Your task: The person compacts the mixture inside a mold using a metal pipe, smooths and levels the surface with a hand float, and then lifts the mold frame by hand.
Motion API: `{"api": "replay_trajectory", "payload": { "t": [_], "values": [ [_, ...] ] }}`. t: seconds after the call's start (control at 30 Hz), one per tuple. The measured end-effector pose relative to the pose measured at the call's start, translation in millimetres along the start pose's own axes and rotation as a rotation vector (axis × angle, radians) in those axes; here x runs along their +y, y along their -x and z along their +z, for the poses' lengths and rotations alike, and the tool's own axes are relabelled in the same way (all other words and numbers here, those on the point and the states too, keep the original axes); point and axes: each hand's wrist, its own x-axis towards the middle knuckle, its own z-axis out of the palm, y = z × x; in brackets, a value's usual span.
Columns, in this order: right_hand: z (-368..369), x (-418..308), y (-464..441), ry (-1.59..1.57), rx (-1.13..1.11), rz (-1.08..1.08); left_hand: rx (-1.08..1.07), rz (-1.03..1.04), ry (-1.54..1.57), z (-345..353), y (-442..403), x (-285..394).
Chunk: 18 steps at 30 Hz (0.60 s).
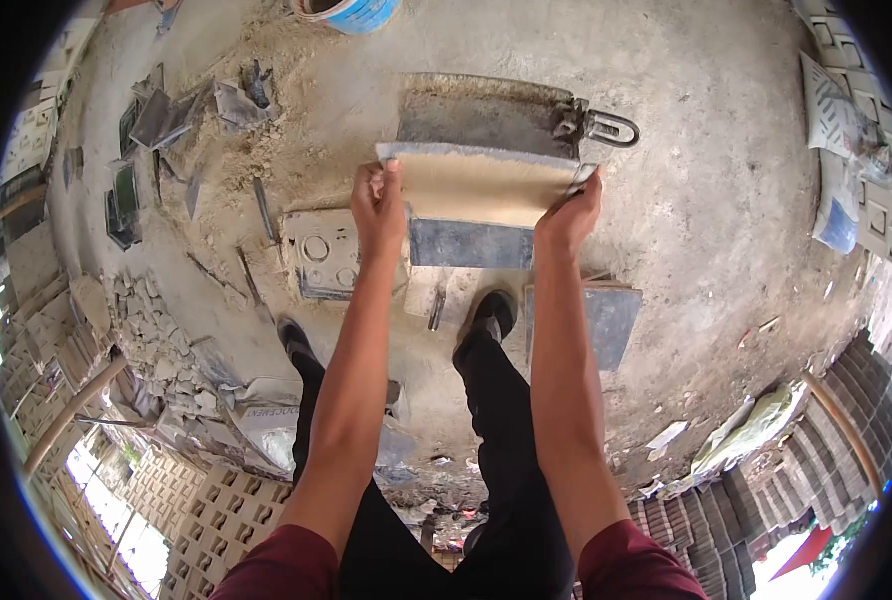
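Observation:
A tan rectangular panel with a grey upper edge (pixel 476 188) is held between my two hands. My left hand (pixel 378 205) grips its left end, thumb on top at the corner. At the right end, my right hand (pixel 571 213) has its fingers wrapped round the edge. Just beyond the panel lies a dusty metal mould (pixel 486 118) with a looped handle (pixel 614 129) at its right. A dark flat plate (pixel 471 245) shows below the panel, between my wrists. The undersides of the panel and my fingertips are mostly hidden.
A plate with round marks (pixel 323 252) lies left of my left forearm. A dark board (pixel 611 322) is beside my right forearm. My shoes (pixel 493 312) stand on the floor. A blue bucket (pixel 359 14) is at the top; metal pieces (pixel 166 118) and rubble (pixel 156 335) lie left.

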Motion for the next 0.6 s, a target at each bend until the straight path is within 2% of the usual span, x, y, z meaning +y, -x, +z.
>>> {"api": "replay_trajectory", "payload": {
  "t": [0.07, 0.33, 0.4, 0.43, 0.47, 0.53, 0.57, 0.6],
  "values": [
    [-16, 4, 3, 0.200, 0.014, -0.082, -0.054, -0.057, -0.038, -13, 9, -5],
    [-50, 11, 17, 0.046, -0.020, -0.096, -0.137, -0.057, -0.113, -36, 36, -4],
    [-62, 12, 20, 0.115, 0.011, -0.071, -0.163, -0.085, -0.145, -42, 49, -3],
    [-67, 12, 23, 0.062, 0.091, -0.023, -0.236, -0.221, -0.256, -70, 66, -46],
    [-78, 17, 25, 0.013, 0.173, 0.035, -0.236, -0.220, -0.255, -68, 81, -47],
    [-101, 28, 26, -0.119, 0.133, 0.045, -0.131, 0.009, -0.019, -52, 104, -45],
    [-110, 30, 30, -0.129, -0.006, 0.036, -0.184, -0.069, -0.079, -54, 107, -43],
    [-114, 30, 32, -0.139, -0.153, 0.022, -0.168, -0.024, -0.071, -51, 112, -46]
  ]
}}
